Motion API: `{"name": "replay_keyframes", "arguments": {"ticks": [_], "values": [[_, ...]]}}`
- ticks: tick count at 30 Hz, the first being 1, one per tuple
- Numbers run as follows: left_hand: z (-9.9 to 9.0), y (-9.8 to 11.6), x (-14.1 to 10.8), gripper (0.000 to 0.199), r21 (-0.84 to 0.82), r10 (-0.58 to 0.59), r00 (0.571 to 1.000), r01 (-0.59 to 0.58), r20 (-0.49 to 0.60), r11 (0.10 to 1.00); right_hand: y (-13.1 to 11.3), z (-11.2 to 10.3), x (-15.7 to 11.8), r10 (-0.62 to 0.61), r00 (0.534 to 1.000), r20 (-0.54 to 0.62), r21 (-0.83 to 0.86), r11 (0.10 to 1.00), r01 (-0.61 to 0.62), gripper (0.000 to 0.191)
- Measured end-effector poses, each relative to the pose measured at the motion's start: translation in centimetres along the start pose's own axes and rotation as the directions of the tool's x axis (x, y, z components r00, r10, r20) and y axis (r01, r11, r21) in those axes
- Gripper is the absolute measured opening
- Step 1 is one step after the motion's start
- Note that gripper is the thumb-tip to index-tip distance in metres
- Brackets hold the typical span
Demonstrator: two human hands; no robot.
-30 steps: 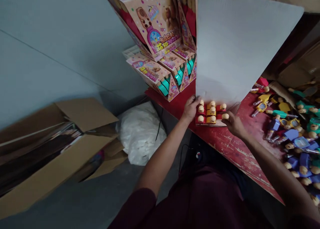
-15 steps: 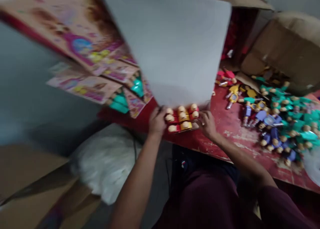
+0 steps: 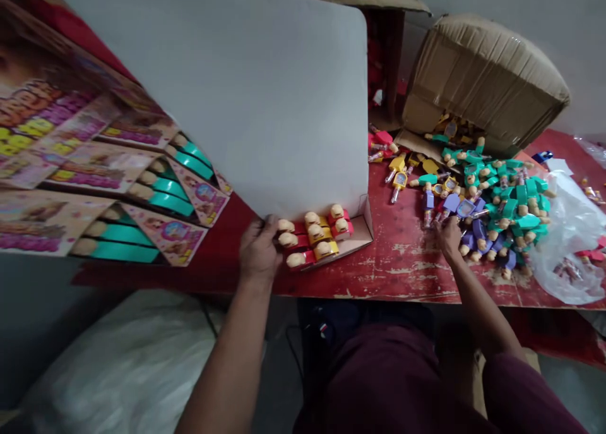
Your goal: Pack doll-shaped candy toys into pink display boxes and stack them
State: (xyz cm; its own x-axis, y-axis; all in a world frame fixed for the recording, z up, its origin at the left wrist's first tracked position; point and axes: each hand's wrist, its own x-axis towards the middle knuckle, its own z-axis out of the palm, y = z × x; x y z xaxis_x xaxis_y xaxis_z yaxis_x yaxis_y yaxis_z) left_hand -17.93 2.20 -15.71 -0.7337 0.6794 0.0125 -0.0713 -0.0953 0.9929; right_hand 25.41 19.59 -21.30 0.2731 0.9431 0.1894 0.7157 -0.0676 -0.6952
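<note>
My left hand (image 3: 259,247) grips the left end of a display box (image 3: 356,237) with a tall white raised lid (image 3: 284,99). Red and yellow pieces with round beige tops (image 3: 315,232) stand in rows in the box, and its right end holds none. My right hand (image 3: 449,238) is at the left edge of a loose pile of purple (image 3: 478,232) and green pieces (image 3: 525,206). Its fingers are bunched on the purple ones; whether a piece is between them is too small to tell.
Printed boxes of green pieces (image 3: 127,241) stand at the left. A tipped cardboard carton (image 3: 478,80) lies behind the pile, with yellow and red pieces near it. A clear plastic bag (image 3: 568,232) is at the right, a white sack (image 3: 137,364) below the table's left part.
My right hand has left the box and moved right to the purple pieces. My left hand stays at the box's left end. The view has shifted right.
</note>
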Motion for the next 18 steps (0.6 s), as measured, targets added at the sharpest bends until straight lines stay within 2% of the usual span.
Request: {"name": "replay_keyframes", "arguments": {"ticks": [2, 3, 4, 5, 6, 7, 8, 10, 11, 12, 13, 14, 16, 17, 18], "values": [[0.3, 0.6, -0.7, 0.050, 0.040, 0.043, 0.996, -0.040, -0.076, 0.998, -0.2, 0.4, -0.9, 0.036, 0.999, -0.017, 0.054, 0.998, -0.035, 0.044], [0.4, 1.4, -1.5, 0.045, 0.101, 0.124, 0.981, -0.110, -0.149, 0.989, -0.5, 0.4, -1.6, 0.051, 0.999, -0.016, 0.098, 0.994, -0.049, 0.047], [0.4, 2.3, -2.6, 0.043, 0.193, 0.258, 0.940, -0.217, -0.223, 0.957, -0.9, 0.1, -2.5, 0.060, 0.998, 0.011, 0.173, 0.983, -0.061, 0.049], [0.5, 3.3, -4.0, 0.042, 0.298, 0.409, 0.872, -0.328, -0.269, 0.896, -1.4, -0.4, -3.7, 0.057, 0.996, 0.072, 0.278, 0.958, -0.074, 0.051], [0.8, 4.4, -5.6, 0.041, 0.392, 0.535, 0.804, -0.418, -0.260, 0.819, -2.1, -1.0, -5.1, 0.034, 0.987, 0.157, 0.400, 0.911, -0.095, 0.051], [1.3, 5.4, -7.4, 0.039, 0.431, 0.612, 0.762, -0.489, -0.211, 0.758, -2.8, -1.8, -6.6, -0.010, 0.968, 0.251, 0.521, 0.844, -0.126, 0.049], [2.1, 6.1, -9.2, 0.034, 0.417, 0.599, 0.792, -0.508, -0.118, 0.753, -3.7, -2.6, -8.3, -0.067, 0.938, 0.339, 0.618, 0.768, -0.168, 0.046], [4.4, 6.6, -12.7, 0.027, 0.303, 0.388, 0.908, -0.419, 0.161, 0.856, -5.7, -4.1, -11.7, -0.168, 0.870, 0.463, 0.699, 0.673, -0.242, 0.039], [5.8, 6.2, -14.1, 0.029, 0.229, 0.253, 0.924, -0.323, 0.285, 0.919, -6.6, -4.8, -13.3, -0.203, 0.834, 0.513, 0.702, 0.659, -0.271, 0.036], [7.2, 5.6, -15.2, 0.033, 0.176, 0.129, 0.913, -0.211, 0.387, 0.962, -7.5, -5.3, -14.8, -0.233, 0.790, 0.567, 0.690, 0.657, -0.302, 0.035], [8.4, 4.7, -16.0, 0.038, 0.133, 0.011, 0.874, -0.086, 0.486, 0.987, -8.2, -5.6, -16.1, -0.264, 0.736, 0.623, 0.671, 0.664, -0.330, 0.035], [9.4, 3.8, -16.6, 0.041, 0.103, -0.091, 0.818, 0.039, 0.568, 0.994, -8.8, -5.8, -17.1, -0.293, 0.682, 0.671, 0.650, 0.674, -0.350, 0.035], [10.4, 2.1, -17.1, 0.045, 0.068, -0.207, 0.732, 0.215, 0.649, 0.974, -9.5, -5.8, -18.4, -0.332, 0.601, 0.727, 0.609, 0.717, -0.340, 0.033], [10.5, 1.5, -17.2, 0.046, 0.052, -0.226, 0.721, 0.255, 0.655, 0.965, -9.6, -5.8, -18.6, -0.333, 0.599, 0.728, 0.588, 0.753, -0.296, 0.030], [10.4, 1.1, -17.1, 0.046, 0.040, -0.226, 0.734, 0.261, 0.641, 0.964, -9.8, -5.7, -18.6, -0.321, 0.627, 0.710, 0.564, 0.792, -0.233, 0.027]]}}
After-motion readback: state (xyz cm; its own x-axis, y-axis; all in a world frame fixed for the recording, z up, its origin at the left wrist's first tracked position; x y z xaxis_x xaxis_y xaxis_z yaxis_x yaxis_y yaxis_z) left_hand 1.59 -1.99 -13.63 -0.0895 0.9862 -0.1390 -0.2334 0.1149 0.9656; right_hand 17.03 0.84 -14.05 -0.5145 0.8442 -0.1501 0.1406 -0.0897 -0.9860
